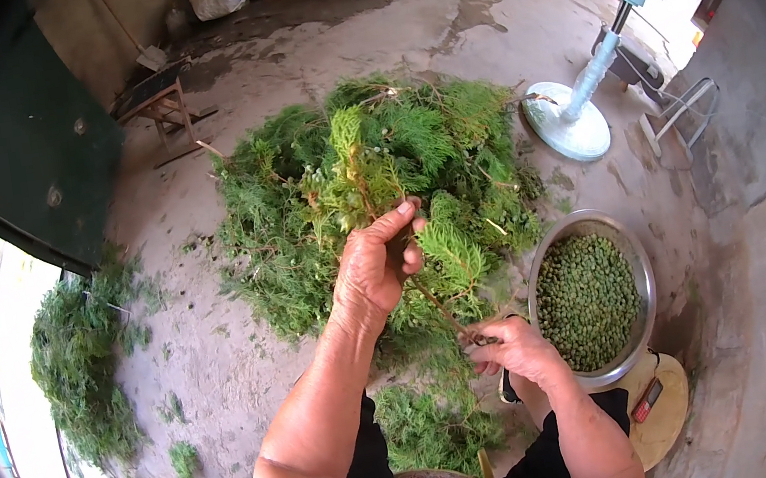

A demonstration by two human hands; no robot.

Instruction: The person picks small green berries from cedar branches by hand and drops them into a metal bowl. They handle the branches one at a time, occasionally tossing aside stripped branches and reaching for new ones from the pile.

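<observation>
My left hand is closed around the middle of a leafy evergreen branch, with small pale green cones among its sprays. The branch tilts up and away over a large heap of cut evergreen branches on the floor. Lower and to the right, my right hand pinches the bare stem end of the same branch, its fingers partly hiding what lies between them. Close beside that hand, a round metal basin holds a thick layer of small green cones.
A round wooden stool beside the basin carries a red phone. Ahead right stands a fan on a round pale base. More cut greenery lies left by a dark green door. A small wooden stool is farther back.
</observation>
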